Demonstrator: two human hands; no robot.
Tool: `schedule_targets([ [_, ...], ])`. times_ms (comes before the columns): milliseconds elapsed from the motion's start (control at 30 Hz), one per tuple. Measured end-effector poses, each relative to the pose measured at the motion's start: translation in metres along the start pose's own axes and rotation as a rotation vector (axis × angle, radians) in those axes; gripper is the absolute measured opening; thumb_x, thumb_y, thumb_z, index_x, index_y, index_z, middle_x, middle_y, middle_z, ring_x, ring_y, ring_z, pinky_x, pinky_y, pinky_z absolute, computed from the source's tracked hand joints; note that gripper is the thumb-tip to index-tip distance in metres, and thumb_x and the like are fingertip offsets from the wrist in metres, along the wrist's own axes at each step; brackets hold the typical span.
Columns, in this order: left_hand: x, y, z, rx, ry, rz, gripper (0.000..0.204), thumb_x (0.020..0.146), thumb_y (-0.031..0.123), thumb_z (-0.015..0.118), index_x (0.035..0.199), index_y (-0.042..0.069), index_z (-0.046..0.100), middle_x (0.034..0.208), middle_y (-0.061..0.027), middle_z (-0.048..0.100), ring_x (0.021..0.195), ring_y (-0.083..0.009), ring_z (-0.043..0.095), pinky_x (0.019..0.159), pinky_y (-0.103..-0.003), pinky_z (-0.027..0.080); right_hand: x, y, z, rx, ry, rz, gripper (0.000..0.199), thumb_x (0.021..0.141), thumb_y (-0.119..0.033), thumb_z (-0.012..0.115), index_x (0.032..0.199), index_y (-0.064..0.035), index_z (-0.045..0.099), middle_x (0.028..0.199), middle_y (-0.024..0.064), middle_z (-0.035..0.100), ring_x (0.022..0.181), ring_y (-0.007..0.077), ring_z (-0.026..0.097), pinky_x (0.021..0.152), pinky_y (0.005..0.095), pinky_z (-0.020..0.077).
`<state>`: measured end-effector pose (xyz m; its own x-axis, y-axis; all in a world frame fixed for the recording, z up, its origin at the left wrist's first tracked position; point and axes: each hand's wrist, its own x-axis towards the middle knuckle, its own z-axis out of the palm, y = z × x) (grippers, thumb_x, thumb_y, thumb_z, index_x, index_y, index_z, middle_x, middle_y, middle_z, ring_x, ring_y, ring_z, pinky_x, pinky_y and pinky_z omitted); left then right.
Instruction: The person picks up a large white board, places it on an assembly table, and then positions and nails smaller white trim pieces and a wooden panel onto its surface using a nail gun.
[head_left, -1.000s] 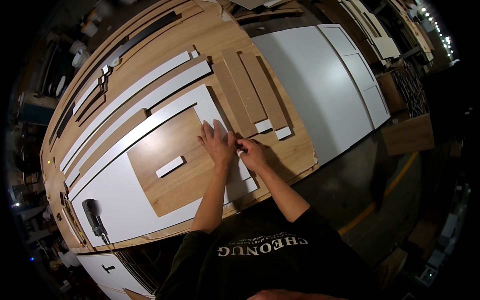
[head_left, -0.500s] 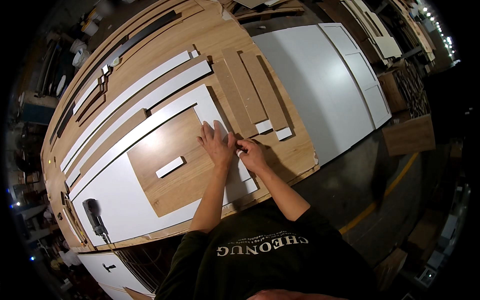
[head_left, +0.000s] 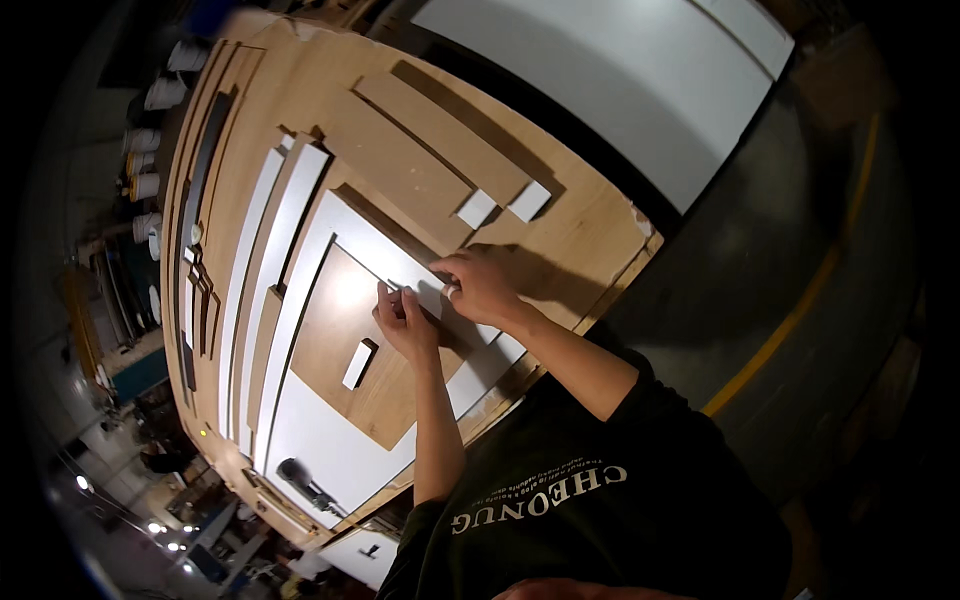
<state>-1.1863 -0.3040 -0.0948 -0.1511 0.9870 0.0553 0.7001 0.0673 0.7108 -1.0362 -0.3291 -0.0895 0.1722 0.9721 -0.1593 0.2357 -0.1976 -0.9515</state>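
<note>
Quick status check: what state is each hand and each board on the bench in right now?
left hand: flat, pressing on the white panel
right hand: fingers curled on the white panel's edge
white panel: lying flat on the bench
brown board: flat on the white panel
small white block: lying on the brown board

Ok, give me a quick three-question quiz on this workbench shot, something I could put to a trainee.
1. True or false: both hands rest on the white panel on the wooden workbench.
2. What lies on the brown board near the left hand? A) a small white block B) a hammer C) a paint can
3. What colour are the two small blocks at the ends of the wooden planks?

Key: 1 true: the right hand is there as well. 2 A: small white block. 3 white.
</note>
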Motion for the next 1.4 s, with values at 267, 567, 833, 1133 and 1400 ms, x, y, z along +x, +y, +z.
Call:
schedule_targets([
  [267,0.002,-0.004,-0.009,-0.222,-0.158,-0.169,0.046,0.088,0.016,0.066,0.127,-0.007,0.053,0.085,0.0004,0.049,0.074,-0.0082,0.047,0.063,-0.024,0.04,-0.003,0.0,0.002,0.042,0.062,0.027,0.035,0.076,-0.001,0.061,0.111,-0.0013,0.062,0.109,0.0187,0.062,0.098,0.035,0.06,0.086,0.0416,0.048],
  [567,0.005,0.005,-0.014,-0.223,-0.222,-0.222,0.051,0.086,0.013,0.069,0.129,-0.007,0.05,0.085,0.0017,0.048,0.074,-0.0064,0.046,0.064,-0.021,0.039,0.0,0.0,0.005,0.052,0.051,0.078,0.034,0.073,0.003,0.06,0.107,0.0003,0.064,0.103,0.0156,0.064,0.096,0.0327,0.06,0.085,0.0412,0.0471],
  [833,0.007,0.001,-0.015,-0.169,-0.24,-0.185,0.054,0.085,0.011,0.069,0.131,-0.007,0.048,0.083,0.0002,0.051,0.071,-0.0066,0.047,0.062,-0.021,0.041,0.0,-0.008,0.003,0.002,0.071,0.095,0.032,0.074,0.001,0.061,0.106,-0.0025,0.064,0.101,0.0125,0.065,0.095,0.031,0.061,0.083,0.0421,0.0462],
  [1133,0.023,0.023,-0.022,-0.086,-0.355,-0.143,0.07,0.082,0.01,0.069,0.141,-0.003,0.035,0.074,-0.0018,0.055,0.065,-0.0076,0.05,0.056,-0.022,0.042,0.0,-0.007,0.008,0.001,0.094,0.079,0.026,0.08,-0.004,0.059,0.106,-0.0047,0.064,0.104,0.0125,0.063,0.1,0.0315,0.058,0.088,0.0447,0.0424],
  [1400,0.04,0.017,-0.027,-0.033,-0.482,-0.171,0.079,0.078,0.011,0.07,0.143,-0.006,0.029,0.067,-0.0035,0.058,0.06,-0.0099,0.053,0.054,-0.024,0.043,-0.001,-0.008,0.006,-0.014,0.098,0.03,0.027,0.081,-0.006,0.059,0.107,-0.0046,0.066,0.103,0.0148,0.063,0.097,0.033,0.059,0.087,0.0424,0.0452],
])
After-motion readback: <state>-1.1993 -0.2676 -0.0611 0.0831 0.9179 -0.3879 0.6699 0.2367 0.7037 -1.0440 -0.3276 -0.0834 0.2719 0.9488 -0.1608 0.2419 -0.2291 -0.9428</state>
